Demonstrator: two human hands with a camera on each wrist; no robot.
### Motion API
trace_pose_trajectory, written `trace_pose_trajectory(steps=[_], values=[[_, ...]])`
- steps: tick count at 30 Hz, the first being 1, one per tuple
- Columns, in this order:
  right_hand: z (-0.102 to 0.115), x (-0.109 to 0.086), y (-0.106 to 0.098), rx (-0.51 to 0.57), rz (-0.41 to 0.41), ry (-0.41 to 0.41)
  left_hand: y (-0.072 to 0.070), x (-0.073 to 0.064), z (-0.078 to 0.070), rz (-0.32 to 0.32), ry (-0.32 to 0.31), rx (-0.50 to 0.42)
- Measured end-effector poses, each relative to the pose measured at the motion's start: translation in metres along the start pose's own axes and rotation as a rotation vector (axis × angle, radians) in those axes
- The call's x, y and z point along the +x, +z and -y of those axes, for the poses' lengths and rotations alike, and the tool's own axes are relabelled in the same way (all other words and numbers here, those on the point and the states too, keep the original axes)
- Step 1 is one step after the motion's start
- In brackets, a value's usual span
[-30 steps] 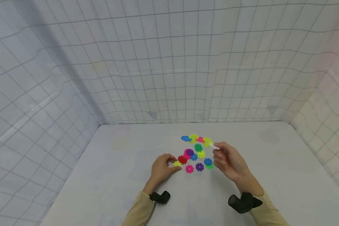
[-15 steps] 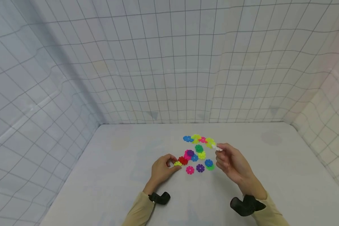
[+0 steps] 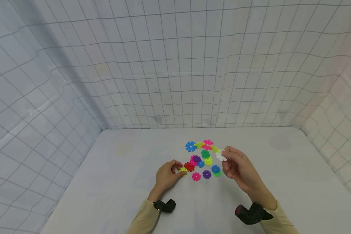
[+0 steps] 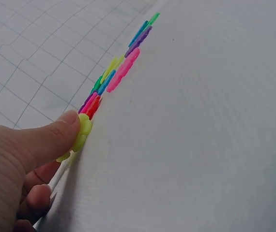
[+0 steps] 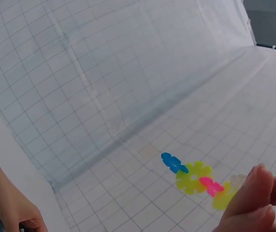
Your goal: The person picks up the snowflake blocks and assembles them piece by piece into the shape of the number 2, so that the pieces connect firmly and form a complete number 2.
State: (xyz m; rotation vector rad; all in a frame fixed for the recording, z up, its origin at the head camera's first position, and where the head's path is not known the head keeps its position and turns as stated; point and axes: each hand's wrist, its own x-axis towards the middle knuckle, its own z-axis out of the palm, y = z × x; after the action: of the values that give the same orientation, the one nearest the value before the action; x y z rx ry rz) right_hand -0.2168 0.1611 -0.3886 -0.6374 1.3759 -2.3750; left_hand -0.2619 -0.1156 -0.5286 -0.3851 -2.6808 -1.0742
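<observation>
My right hand [image 3: 241, 170] pinches a white notched snowflake disc [image 3: 221, 155] at the end of a raised chain of interlocking plastic discs. From it the chain runs left through a yellow disc [image 5: 221, 200], a pink disc [image 3: 207, 145] and another yellow disc [image 5: 194, 177] to a blue disc [image 3: 190, 146]. Neighbouring discs slot in crosswise. Low at the left of the loose discs, my left hand [image 3: 167, 177] pinches a single yellow disc [image 4: 84, 133] between thumb and fingers, beside a red disc [image 3: 189, 167].
Loose discs lie on the white table [image 3: 128, 195] between the hands, among them a pink disc [image 3: 196, 176], a purple disc [image 3: 206, 174] and a green disc [image 3: 205, 154]. Some overlap. A gridded white curtain [image 3: 193, 81] rises behind the table and along both sides.
The chain has turned in my right hand: its blue, pink and white discs now face the head camera, while the yellow ones look narrower. My left hand stays in place with its yellow disc.
</observation>
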Motion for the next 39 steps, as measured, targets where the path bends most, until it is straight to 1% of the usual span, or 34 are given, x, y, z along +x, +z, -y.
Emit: trace_pose_trajectory(steps=[4, 8, 12, 14, 16, 19, 21, 23, 25, 29, 33, 37, 39], values=[[0.0010, -0.0011, 0.0029, -0.034, 0.010, -0.022, -0.0005, -0.0004, -0.0010, 0.000, -0.005, 0.000], [0.0021, -0.0020, 0.0044, -0.010, 0.018, -0.025, 0.0002, 0.0000, -0.0009, 0.005, -0.015, 0.005], [0.0028, -0.0024, 0.0047, 0.033, 0.048, -0.040, 0.0010, 0.0005, -0.0007, -0.005, -0.006, -0.010], [0.0024, -0.0026, 0.0045, 0.080, 0.083, -0.052, 0.0009, 0.0004, -0.0008, -0.009, -0.003, -0.021], [0.0019, -0.0031, 0.0037, 0.149, 0.112, -0.040, 0.0005, 0.0003, -0.0009, -0.013, -0.003, -0.033], [0.0012, -0.0033, 0.0025, 0.279, 0.137, 0.009, -0.0001, 0.0000, -0.0015, -0.015, -0.008, -0.042], [0.0009, -0.0030, 0.0016, 0.355, 0.136, 0.053, -0.0005, 0.0000, -0.0022, -0.015, -0.014, -0.048], [0.0005, -0.0025, 0.0009, 0.408, 0.140, 0.081, -0.0008, 0.0000, -0.0030, -0.014, -0.024, -0.049], [0.0001, -0.0021, 0.0005, 0.435, 0.144, 0.096, -0.0007, -0.0001, -0.0035, -0.015, -0.038, -0.051], [-0.0002, -0.0017, 0.0000, 0.446, 0.133, 0.107, 0.0004, -0.0002, -0.0028, -0.026, -0.048, -0.049], [0.0001, -0.0021, 0.0001, 0.417, 0.108, 0.107, 0.0013, 0.0000, -0.0020, -0.036, -0.041, -0.047], [0.0003, -0.0031, 0.0010, 0.387, 0.085, 0.099, 0.0018, -0.0003, -0.0016, -0.049, -0.040, -0.069], [0.0004, -0.0033, 0.0011, 0.382, 0.088, 0.092, 0.0024, -0.0005, -0.0009, -0.066, -0.038, -0.092]])
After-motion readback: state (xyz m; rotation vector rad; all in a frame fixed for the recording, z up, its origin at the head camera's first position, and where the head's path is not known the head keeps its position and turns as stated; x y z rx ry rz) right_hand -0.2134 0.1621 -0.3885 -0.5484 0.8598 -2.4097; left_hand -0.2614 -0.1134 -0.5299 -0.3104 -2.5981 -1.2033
